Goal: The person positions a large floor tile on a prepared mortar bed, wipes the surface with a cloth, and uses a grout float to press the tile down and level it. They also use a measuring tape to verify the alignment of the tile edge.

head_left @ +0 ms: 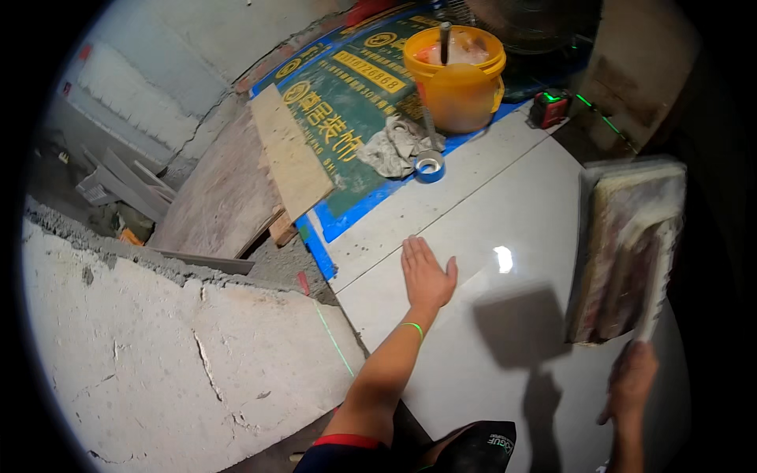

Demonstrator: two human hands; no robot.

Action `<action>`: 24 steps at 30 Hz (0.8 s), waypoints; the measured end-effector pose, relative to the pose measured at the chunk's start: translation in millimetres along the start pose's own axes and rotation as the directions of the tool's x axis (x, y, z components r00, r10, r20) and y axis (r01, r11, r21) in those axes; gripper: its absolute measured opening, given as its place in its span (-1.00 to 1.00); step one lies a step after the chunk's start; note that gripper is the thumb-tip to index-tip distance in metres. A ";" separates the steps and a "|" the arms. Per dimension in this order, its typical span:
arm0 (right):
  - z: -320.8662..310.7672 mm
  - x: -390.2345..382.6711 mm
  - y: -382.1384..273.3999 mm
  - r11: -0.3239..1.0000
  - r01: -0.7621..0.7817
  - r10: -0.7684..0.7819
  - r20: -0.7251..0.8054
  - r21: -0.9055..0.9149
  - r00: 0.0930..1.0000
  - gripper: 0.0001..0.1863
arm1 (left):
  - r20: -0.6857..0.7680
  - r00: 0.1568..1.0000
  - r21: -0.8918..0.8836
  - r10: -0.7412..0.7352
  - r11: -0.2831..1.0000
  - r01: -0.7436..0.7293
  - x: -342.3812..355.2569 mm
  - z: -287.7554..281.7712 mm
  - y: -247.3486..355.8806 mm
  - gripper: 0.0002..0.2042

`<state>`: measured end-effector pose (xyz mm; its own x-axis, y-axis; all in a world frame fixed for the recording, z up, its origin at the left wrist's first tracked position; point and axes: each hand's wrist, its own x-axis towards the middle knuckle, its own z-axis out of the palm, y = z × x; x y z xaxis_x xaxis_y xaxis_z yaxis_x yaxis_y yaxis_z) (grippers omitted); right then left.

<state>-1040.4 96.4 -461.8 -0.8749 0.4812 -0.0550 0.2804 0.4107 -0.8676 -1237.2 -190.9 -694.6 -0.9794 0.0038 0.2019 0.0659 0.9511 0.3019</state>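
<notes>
On the floor, a large glossy white tile point(505, 347) lies flat, and the person's left hand point(426, 274) rests on it palm down, fingers straight and together, gripping nothing. The hand sits near the tile's far left corner, close to the seam with a second white tile point(465, 169) beyond it. A green band circles the left wrist. The right hand point(631, 378) is raised above the tile's right edge, its grip closed around the handle of a flat rectangular board-like tool point(627, 248), smeared and blurred, held upright; its shadow falls on the tile below. Past the far tile, a yellow bucket point(457, 79) with a rod standing in it sits on a green printed sheet point(347, 118), with a crumpled grey cloth point(393, 150) and a small blue-rimmed roll point(430, 165) just beside it. A small red laser level point(550, 108) stands near the bucket, casting a thin green line. To the left of the tiles lie a wooden plank point(292, 154) and a cracked grey cement slab point(173, 363).
</notes>
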 end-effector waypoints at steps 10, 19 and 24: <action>96.5 -0.5 117.0 0.854 -0.193 0.334 0.226 -0.484 0.915 -0.25 | 0.061 0.997 0.042 -0.037 0.999 0.035 -27.7 -23.8 -20.7 -0.18; 5.4 -83.1 126.5 0.785 -0.463 0.554 0.131 -0.412 0.822 -0.32 | 0.111 0.991 0.129 -0.074 0.990 0.060 -36.0 -28.2 -33.9 -0.09; -80.6 -75.2 22.0 0.836 -0.541 0.513 0.224 0.089 0.829 -0.49 | 0.101 0.995 0.066 0.013 0.998 -0.019 -25.5 -31.3 -38.2 -0.10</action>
<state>-936.6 131.6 -436.9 -0.6697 0.4361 -0.6011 0.6728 0.0134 -0.7397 -1208.7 -237.0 -682.2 -0.9928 0.0468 0.1106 0.0720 0.9692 0.2357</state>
